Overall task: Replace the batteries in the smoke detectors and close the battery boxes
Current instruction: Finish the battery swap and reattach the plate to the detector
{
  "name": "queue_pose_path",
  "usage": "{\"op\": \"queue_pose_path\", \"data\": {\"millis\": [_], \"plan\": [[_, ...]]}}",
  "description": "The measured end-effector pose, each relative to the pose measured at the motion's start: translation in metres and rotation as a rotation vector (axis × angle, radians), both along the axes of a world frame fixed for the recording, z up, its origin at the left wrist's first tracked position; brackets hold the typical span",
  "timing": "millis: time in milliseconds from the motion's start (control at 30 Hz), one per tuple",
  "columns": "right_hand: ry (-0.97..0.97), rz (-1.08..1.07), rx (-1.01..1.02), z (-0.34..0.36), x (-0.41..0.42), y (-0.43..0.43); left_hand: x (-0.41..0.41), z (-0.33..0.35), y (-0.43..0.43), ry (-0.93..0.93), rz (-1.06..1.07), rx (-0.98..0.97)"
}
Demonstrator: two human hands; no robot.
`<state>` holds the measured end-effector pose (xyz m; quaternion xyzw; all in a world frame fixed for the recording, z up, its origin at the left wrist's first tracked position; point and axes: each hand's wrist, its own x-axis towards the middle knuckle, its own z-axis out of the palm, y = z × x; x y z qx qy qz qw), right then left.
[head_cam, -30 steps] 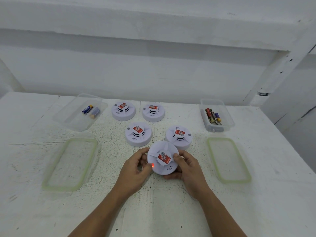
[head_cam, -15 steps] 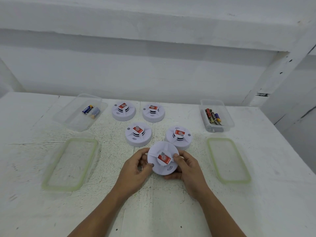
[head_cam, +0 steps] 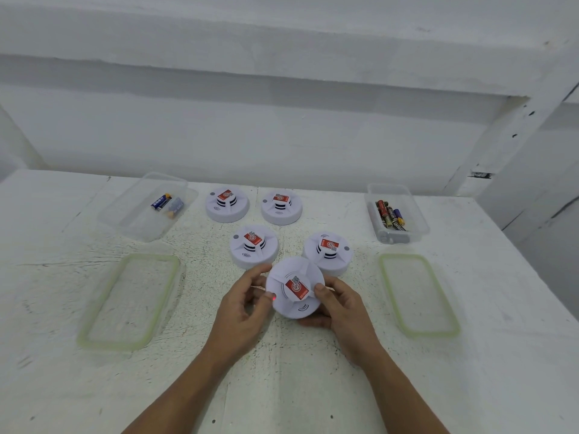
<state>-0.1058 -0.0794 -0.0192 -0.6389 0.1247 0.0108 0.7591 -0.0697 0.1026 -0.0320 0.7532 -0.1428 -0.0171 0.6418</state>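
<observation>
From the head view, both hands are holding one white smoke detector (head_cam: 294,288) just above the white surface (head_cam: 282,386), near its front middle. The left hand (head_cam: 241,314) is curling its grip round the detector's left rim, thumb lying beside a glowing red light (head_cam: 273,297). The right hand (head_cam: 341,311) is gripping the right side, thumb pressing on top next to the red label and fingers reaching underneath. Four more detectors (head_cam: 254,250) are sitting behind in two rows. A clear box (head_cam: 125,220) at the left is holding a couple of batteries (head_cam: 166,203). Another box (head_cam: 416,220) at the right is holding several batteries (head_cam: 390,214). Two green-rimmed lids (head_cam: 84,336) are lying nearer, one on each side.
</observation>
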Motion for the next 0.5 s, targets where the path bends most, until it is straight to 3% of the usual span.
{"op": "queue_pose_path", "data": {"millis": [500], "plan": [[-0.022, -0.013, -0.097, -0.0009, -0.0035, 0.0020, -0.0011, -0.0037, 0.0020, -0.007, 0.064, -0.014]]}}
